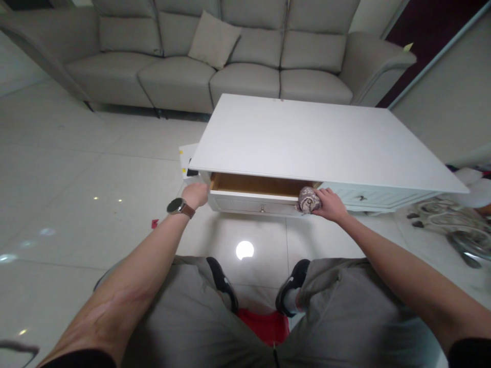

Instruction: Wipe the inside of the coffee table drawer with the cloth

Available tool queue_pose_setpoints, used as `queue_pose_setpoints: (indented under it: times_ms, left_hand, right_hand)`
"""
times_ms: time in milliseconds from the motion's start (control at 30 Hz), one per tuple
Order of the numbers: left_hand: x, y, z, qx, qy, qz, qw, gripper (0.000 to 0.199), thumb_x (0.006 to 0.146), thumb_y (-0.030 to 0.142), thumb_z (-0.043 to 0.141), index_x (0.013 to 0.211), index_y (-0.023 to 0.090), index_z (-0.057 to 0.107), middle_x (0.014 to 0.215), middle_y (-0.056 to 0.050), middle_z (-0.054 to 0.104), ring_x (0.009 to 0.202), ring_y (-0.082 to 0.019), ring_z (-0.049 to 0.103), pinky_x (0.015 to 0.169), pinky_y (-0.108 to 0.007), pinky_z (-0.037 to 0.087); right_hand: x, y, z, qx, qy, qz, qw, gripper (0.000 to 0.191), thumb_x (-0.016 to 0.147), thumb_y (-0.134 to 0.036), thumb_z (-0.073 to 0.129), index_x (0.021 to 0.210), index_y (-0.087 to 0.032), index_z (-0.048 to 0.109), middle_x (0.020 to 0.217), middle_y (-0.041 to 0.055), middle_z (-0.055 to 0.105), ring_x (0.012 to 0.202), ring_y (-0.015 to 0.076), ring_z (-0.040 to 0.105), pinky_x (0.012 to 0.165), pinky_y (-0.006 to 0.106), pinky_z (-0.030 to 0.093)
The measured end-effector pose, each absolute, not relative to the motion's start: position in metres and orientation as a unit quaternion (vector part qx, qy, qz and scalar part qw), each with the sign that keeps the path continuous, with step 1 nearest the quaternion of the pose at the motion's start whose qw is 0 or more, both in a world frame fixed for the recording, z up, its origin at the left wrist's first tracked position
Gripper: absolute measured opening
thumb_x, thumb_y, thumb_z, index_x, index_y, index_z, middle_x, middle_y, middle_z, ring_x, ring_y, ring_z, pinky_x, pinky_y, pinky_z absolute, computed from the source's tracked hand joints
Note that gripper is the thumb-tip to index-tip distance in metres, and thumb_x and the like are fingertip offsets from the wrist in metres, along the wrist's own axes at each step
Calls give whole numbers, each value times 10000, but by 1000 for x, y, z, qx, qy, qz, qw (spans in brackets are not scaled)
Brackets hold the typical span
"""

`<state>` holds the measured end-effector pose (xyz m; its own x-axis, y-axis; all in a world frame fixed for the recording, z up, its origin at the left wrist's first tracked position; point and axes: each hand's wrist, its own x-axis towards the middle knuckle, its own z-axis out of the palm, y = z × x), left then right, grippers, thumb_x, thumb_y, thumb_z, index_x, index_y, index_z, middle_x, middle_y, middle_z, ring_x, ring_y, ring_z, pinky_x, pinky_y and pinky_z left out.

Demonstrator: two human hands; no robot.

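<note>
A drawer [238,200] stands pulled partly out of the white coffee table [303,138], its wooden inside showing as bare in the visible part. At the left end of its front is my left hand [196,195], closed like a fist, with the fingertips hidden. My right hand [330,203] is wrapped round a rolled patterned cloth [309,200], brown and whitish, by the right end of the same drawer front. The cloth's round end faces me. A small knob [262,210] sits on the drawer front between my hands.
A second drawer [362,197] on the right is shut. Behind the table stands a grey sofa [245,82] with a beige cushion [215,40]. A white box [187,153] is by the table's left side; a red object [264,327] lies between my feet. Clutter [452,220] lies right.
</note>
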<state>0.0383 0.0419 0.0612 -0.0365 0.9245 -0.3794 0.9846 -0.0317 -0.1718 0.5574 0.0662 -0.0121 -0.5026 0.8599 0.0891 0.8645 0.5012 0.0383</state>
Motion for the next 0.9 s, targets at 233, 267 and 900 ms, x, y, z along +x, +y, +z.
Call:
queue_pose_setpoints:
  times_ms: [233, 267, 900]
  left_hand:
    - [37, 42, 59, 692, 692, -192, 71, 406, 906, 150, 434, 1197, 138, 716, 1133, -205, 739, 1093, -319, 701, 881, -373, 553]
    - [37, 42, 59, 692, 693, -191, 70, 405, 905, 147, 433, 1195, 136, 716, 1131, -205, 739, 1092, -320, 701, 877, -372, 552]
    - [35, 43, 56, 694, 691, -189, 64, 410, 909, 133, 428, 1206, 146, 711, 1149, -192, 738, 1095, -306, 698, 885, -362, 556]
  right_hand:
    - [558, 67, -13, -497, -867, -40, 29, 793, 752, -487, 725, 1444, -206, 457, 1183, 139, 627, 1055, 361, 512, 790, 428, 442]
    - [558, 67, -13, -497, -867, -39, 30, 797, 750, -485, 727, 1445, -205, 456, 1188, 141, 626, 1056, 362, 513, 788, 429, 442]
    - [551, 65, -7, -496, -867, -45, 29, 747, 774, -483, 700, 1421, -189, 472, 1190, 148, 631, 1047, 356, 514, 784, 417, 425]
